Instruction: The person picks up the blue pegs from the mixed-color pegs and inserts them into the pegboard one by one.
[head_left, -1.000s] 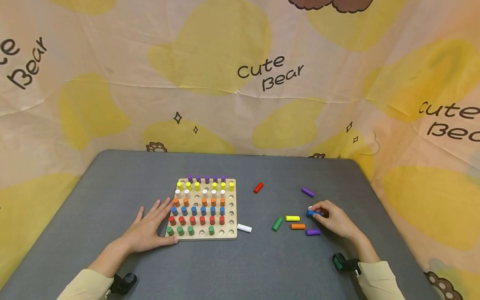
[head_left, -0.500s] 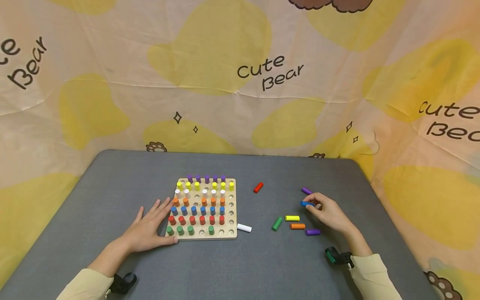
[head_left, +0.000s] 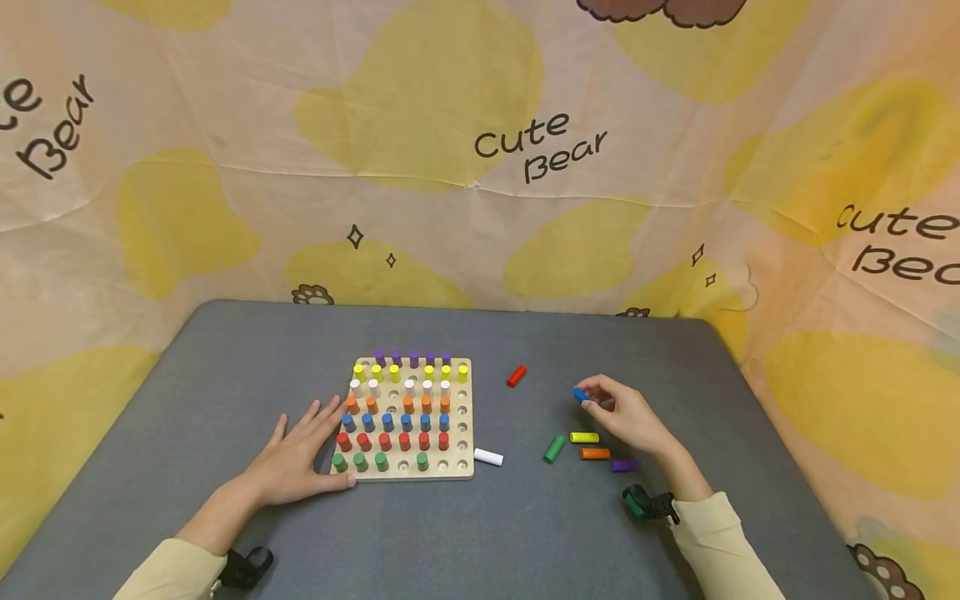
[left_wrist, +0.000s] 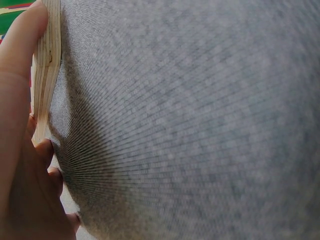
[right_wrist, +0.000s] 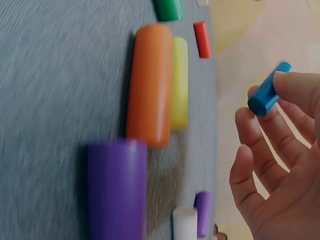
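My right hand pinches a blue peg between thumb and fingertips, held above the table. The wooden pegboard stands left of centre, with upright pegs in coloured rows and some bare holes. At the board's left edge rests my left hand, fingers spread and mostly straight, the thumb at the front corner. In the left wrist view the thumb touches the board's layered side. A white peg lies against the board's right edge.
Loose pegs lie on the grey table: red, green, yellow, orange and purple. Another white peg and a second purple peg show in the right wrist view. A printed cloth hangs behind.
My right hand has lifted the blue peg off the table and carried it left and away from me, toward the board. The left hand and the board have stayed in place.
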